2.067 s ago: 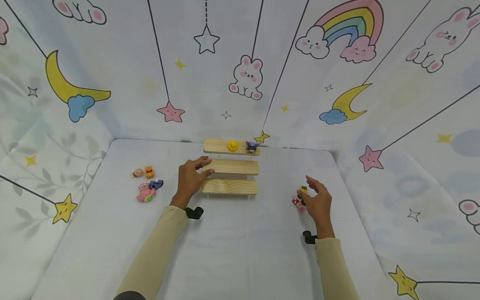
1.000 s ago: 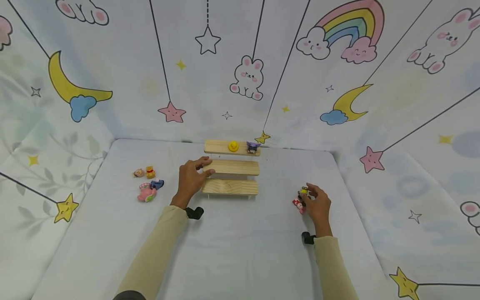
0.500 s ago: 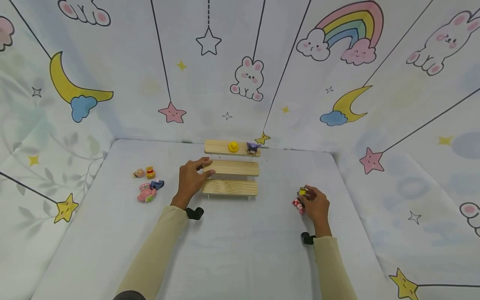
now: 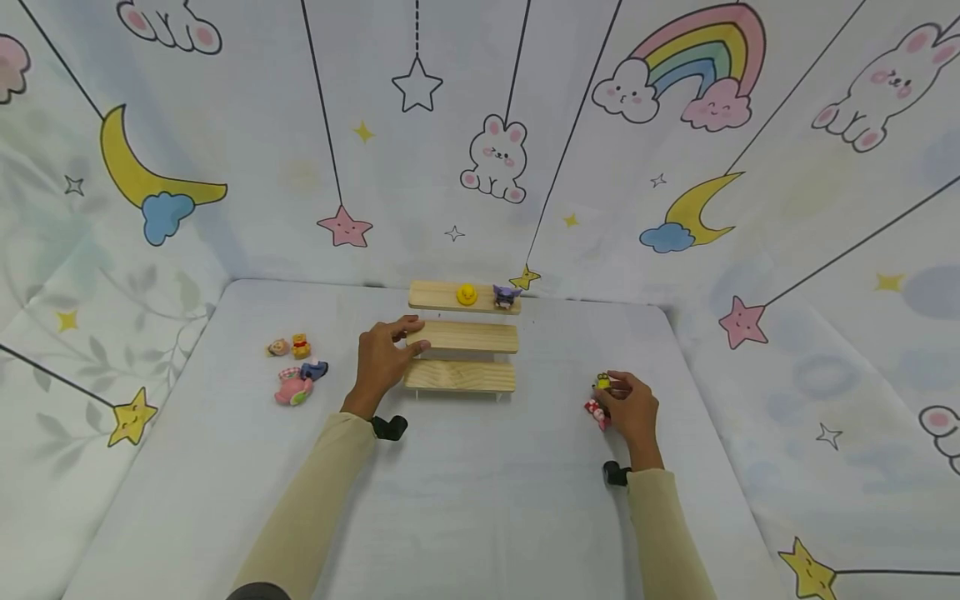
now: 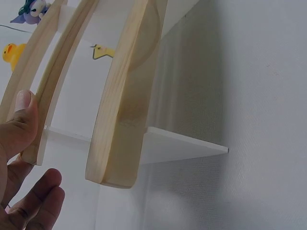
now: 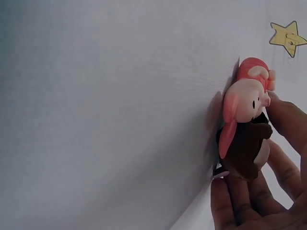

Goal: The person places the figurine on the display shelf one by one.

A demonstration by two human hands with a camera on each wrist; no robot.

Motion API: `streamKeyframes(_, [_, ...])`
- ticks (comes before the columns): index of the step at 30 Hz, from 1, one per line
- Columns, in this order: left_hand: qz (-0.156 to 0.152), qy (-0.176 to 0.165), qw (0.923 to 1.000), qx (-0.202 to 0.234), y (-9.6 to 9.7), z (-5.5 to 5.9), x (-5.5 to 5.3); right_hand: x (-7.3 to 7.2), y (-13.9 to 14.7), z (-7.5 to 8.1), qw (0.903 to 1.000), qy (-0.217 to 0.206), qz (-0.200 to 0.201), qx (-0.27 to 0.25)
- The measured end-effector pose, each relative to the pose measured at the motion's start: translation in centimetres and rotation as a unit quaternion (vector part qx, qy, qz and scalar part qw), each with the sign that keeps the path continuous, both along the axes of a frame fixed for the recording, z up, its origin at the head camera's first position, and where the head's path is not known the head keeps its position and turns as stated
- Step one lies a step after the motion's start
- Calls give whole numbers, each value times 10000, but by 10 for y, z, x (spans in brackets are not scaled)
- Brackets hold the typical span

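Note:
In the head view my left hand (image 4: 384, 362) grips the left end of the middle wooden board (image 4: 468, 337) of a three-step display shelf. The left wrist view has my thumb (image 5: 24, 115) on the board's face and fingers behind it. At the right, my right hand (image 4: 632, 408) pinches a small yellow-and-dark figurine (image 4: 602, 382) between thumb and fingers. Close beside it lies a pink piglet figurine (image 4: 597, 412) in red. The right wrist view shows that piglet (image 6: 244, 98) lying before a dark brown figurine (image 6: 244, 148), with my fingers behind; the yellow part is hidden there.
On the top board (image 4: 431, 295) sit a yellow duck (image 4: 467, 294) and a purple figurine (image 4: 506, 297). Below is the lowest board (image 4: 459, 376). Several figurines, including a yellow bear (image 4: 300, 346) and a pink one (image 4: 292, 387), lie at the left. A printed cloth rises behind.
My right hand has lowered and closed its fingers on the yellow-and-dark figurine, which has shifted slightly left. The left hand has stayed on the middle board.

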State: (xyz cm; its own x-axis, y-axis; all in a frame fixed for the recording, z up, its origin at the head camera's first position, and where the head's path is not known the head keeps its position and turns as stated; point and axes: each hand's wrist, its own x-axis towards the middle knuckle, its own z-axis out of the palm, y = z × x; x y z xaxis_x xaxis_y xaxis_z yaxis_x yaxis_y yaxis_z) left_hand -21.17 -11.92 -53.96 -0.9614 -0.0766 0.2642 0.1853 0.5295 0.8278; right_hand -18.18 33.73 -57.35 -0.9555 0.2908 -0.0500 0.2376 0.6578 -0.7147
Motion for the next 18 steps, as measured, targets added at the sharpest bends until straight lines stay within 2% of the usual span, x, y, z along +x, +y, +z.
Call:
streamKeyframes(9, [45, -108, 9999, -84, 1, 2, 1, -5, 1, 1, 10000, -61, 60, 20])
streamKeyframes(18, [41, -53, 10000, -53, 1, 2, 1, -7, 0, 0, 9998, -52, 16, 174])
